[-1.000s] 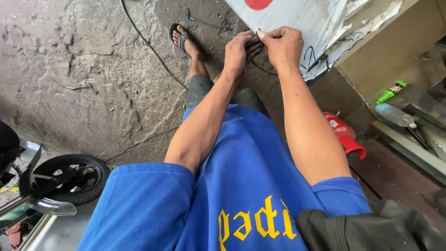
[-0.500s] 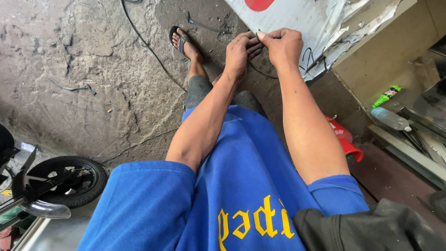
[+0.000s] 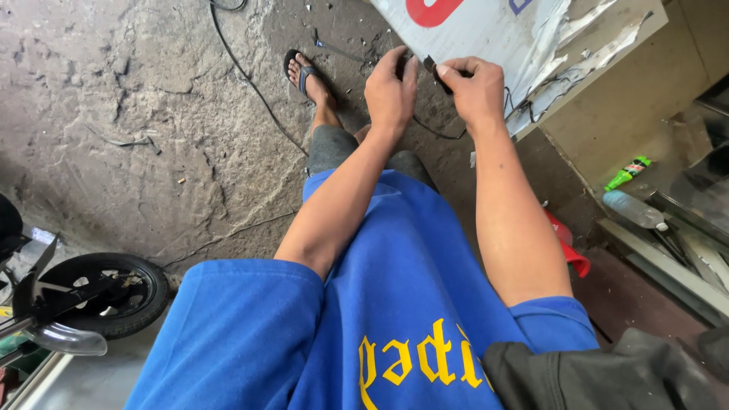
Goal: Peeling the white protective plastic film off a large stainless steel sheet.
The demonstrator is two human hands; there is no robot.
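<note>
Pinching a small dark clip [image 3: 431, 70] at the white panel's [image 3: 486, 30] lower edge, the right hand [image 3: 471, 87] stays clenched while the left hand [image 3: 391, 91] has drawn slightly apart, fingers loose, gripping nothing.

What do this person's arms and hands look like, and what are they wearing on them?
Both arms are bare from the short blue sleeves of a loose blue shirt with yellow lettering down to the fingers. The left hand and right hand wear no gloves, and no watch, ring or wristband shows.
</note>
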